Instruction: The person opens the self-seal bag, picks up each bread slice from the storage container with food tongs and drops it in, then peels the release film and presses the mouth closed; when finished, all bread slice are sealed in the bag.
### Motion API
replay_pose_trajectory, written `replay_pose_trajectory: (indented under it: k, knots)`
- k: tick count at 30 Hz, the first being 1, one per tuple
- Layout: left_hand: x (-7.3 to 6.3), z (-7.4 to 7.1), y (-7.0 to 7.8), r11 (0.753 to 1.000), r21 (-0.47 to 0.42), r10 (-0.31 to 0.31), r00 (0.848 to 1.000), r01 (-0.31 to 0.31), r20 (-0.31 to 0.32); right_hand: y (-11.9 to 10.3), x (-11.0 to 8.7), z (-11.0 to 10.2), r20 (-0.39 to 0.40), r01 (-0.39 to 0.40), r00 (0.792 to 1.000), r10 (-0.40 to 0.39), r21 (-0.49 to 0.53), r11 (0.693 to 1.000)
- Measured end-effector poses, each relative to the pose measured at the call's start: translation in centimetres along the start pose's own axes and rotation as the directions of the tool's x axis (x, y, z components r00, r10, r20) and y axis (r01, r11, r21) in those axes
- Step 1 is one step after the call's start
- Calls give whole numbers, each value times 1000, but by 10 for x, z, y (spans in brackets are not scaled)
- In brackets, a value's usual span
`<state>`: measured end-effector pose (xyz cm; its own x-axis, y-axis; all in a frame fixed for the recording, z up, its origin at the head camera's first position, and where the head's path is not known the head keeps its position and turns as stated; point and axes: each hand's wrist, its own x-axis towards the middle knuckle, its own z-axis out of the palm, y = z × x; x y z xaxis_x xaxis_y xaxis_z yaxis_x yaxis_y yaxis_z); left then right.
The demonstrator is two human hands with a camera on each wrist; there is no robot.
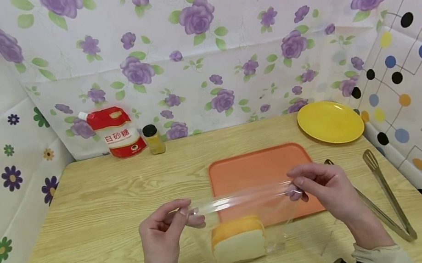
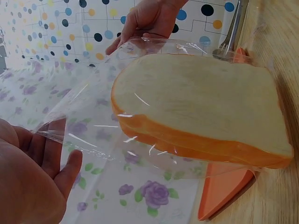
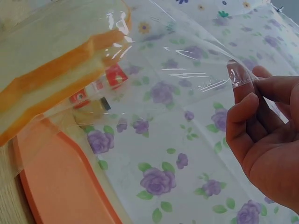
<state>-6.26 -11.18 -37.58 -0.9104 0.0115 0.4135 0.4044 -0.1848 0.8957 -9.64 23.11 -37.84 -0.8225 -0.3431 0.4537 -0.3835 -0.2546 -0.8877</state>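
Note:
A clear plastic bag (image 1: 244, 205) is stretched between both hands, its upper edge pulled wide. Inside it, low down, stand slices of bread (image 1: 239, 245) with a pale face and an orange-brown crust, close over the table. My left hand (image 1: 161, 235) pinches the bag's left corner between thumb and fingers. At the opposite corner my right hand (image 1: 327, 189) pinches the film, with a fingertip showing through it in the right wrist view. The left wrist view shows the bread (image 2: 196, 102) large within the film.
An orange tray (image 1: 258, 165) lies just behind the bag. Metal tongs (image 1: 390, 199) rest to the right, beyond the right wrist. A yellow plate (image 1: 331, 121) sits at the back right. At the back left stand a red-and-white sugar pouch (image 1: 119, 133) and a black-capped spice jar (image 1: 154, 141).

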Motion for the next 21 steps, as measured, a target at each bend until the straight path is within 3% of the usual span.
replay_pose_trajectory:
  k: [8, 14, 21]
  knots:
    - [3, -5, -4, 999, -13, 38, 995, -37, 88, 0, -3, -6, 68, 51, 997, -48, -45, 998]
    - [5, -7, -5, 996, -27, 91, 986, -88, 139, 0, -3, -11, 176, 201, 966, -191, -43, 979]
    - [5, -8, -7, 988, -78, 145, 978, -135, 151, 1, -3, -15, 222, 233, 951, -217, -47, 971]
